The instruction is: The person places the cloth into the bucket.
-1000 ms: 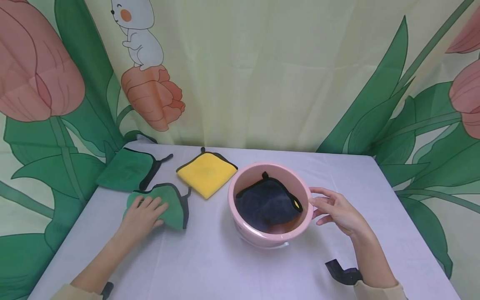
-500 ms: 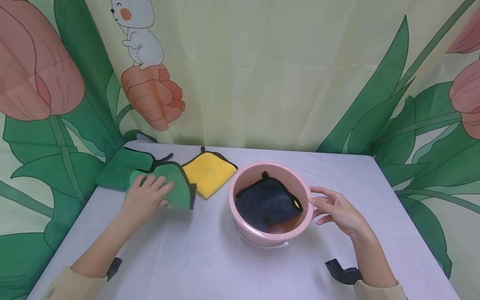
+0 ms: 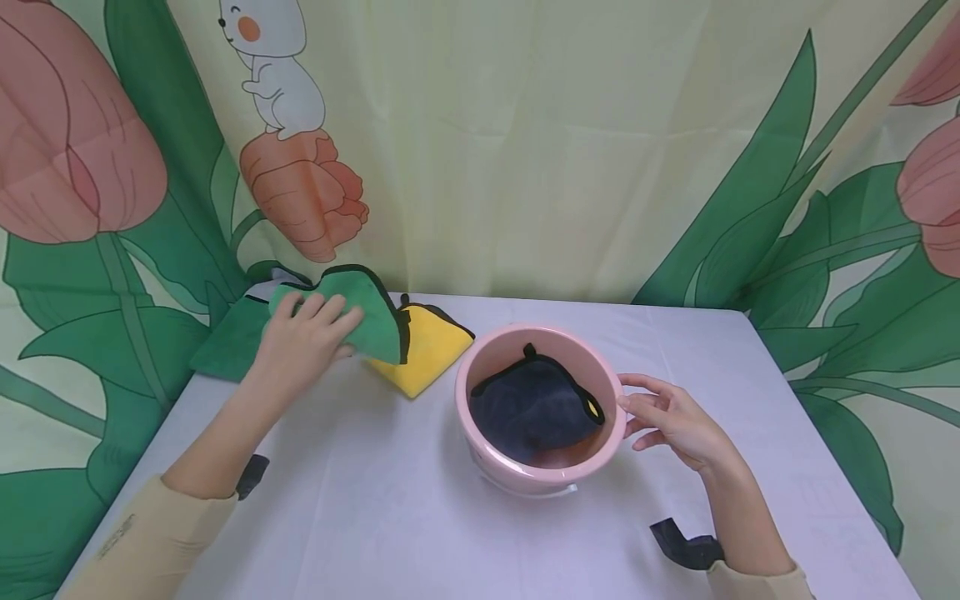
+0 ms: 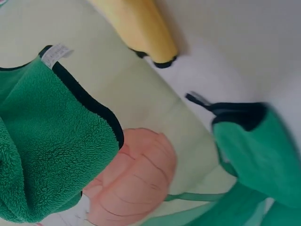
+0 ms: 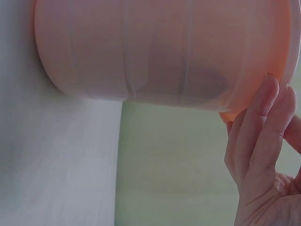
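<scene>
My left hand grips a green cloth with black edging, raised over the table's far left. In the left wrist view the green cloth shows its fluffy side and a small white label. It overlaps a yellow cloth and a darker green cloth, both lying on the table. My right hand touches the pink bucket at its right rim with loosely extended fingers. A dark navy cloth with black edging lies inside the bucket.
The table has a white cover. Behind it hangs a curtain printed with tulips, a carrot and a white animal. A black strap end sticks out at the right wrist. The bucket's white handle hangs down in front.
My left hand has lifted the green cloth off the table and carried it away from me and slightly right, over the yellow cloth. The right hand and the bucket have stayed put.
</scene>
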The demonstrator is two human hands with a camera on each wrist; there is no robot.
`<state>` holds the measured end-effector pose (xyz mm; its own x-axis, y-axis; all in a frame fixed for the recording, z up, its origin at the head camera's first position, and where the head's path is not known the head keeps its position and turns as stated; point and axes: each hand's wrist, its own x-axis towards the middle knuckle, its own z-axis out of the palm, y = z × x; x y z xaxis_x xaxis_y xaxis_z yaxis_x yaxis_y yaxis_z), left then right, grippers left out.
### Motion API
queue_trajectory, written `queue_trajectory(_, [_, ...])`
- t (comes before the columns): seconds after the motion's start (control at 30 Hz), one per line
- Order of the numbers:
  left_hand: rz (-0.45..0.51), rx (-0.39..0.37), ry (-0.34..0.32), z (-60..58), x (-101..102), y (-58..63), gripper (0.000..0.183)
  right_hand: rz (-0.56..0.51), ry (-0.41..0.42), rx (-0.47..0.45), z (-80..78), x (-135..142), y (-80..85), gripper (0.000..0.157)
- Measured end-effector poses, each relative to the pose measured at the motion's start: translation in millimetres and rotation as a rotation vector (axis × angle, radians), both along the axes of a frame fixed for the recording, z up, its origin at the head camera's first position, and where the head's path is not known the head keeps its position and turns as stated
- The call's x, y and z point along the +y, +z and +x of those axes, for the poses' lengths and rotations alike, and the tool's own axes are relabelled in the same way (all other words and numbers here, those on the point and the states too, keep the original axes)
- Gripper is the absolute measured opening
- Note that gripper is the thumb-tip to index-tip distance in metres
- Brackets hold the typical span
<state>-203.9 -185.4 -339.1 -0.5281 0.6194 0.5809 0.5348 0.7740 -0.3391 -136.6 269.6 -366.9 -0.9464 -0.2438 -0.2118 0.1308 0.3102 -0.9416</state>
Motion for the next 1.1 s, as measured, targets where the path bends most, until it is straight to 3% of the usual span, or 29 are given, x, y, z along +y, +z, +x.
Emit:
queue_trajectory(0.37, [-0.030, 0.060, -0.040, -14.7, 42, 22.2, 0.048, -0.005, -0.008, -0.014, 0.0, -1, 0.6, 0.054])
queue_trajectory(0.63, [-0.001, 0.114, -0.119, -19.9, 80, 25.0, 0.047, -0.011, 0.002, -0.005, 0.7, -1, 0.8, 0.053])
queue_trajectory(0.9, [0.005, 0.145, -0.159, -15.4, 113, 29.0, 0.044, -0.025, 0.008, -0.005, 0.8, 0, 0.8, 0.053])
queue_trajectory(1.1, [-0.015, 0.104, -0.207, -5.4, 135, 30.3, 0.038, -0.020, 0.000, -0.008, 1.9, 1, 1.3, 0.053])
